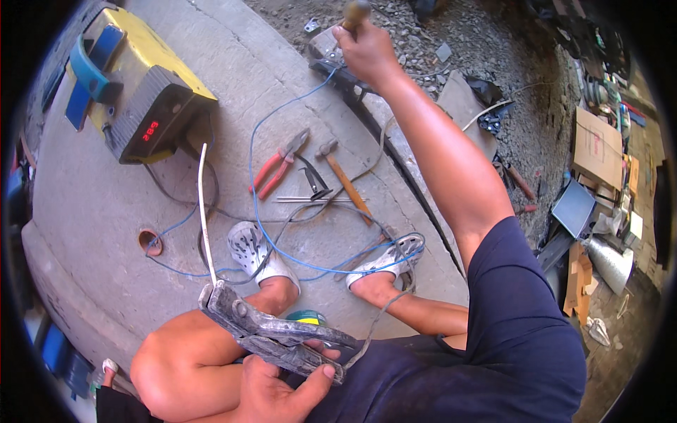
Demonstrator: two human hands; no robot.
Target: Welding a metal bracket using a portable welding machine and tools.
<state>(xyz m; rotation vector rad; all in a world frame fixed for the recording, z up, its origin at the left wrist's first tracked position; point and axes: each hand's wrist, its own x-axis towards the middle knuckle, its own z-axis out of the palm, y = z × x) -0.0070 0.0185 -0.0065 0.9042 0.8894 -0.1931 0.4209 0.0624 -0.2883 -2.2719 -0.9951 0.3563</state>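
Observation:
My left hand is closed round a worn grey welding electrode holder, low in front of my lap. A thin pale welding electrode sticks up from its jaws. At the top my right hand grips a tool with a rounded wooden handle; its working end is hidden or too blurred to make out. Just below that fist lies a dark metal piece at the slab's edge, with a blue wire running to it.
A yellow and black welding machine with a lit red display stands at the left. Red-handled pliers, a wooden-handled hammer and thin rods lie on the concrete. Cables loop round my white clogs. Cardboard boxes are at right.

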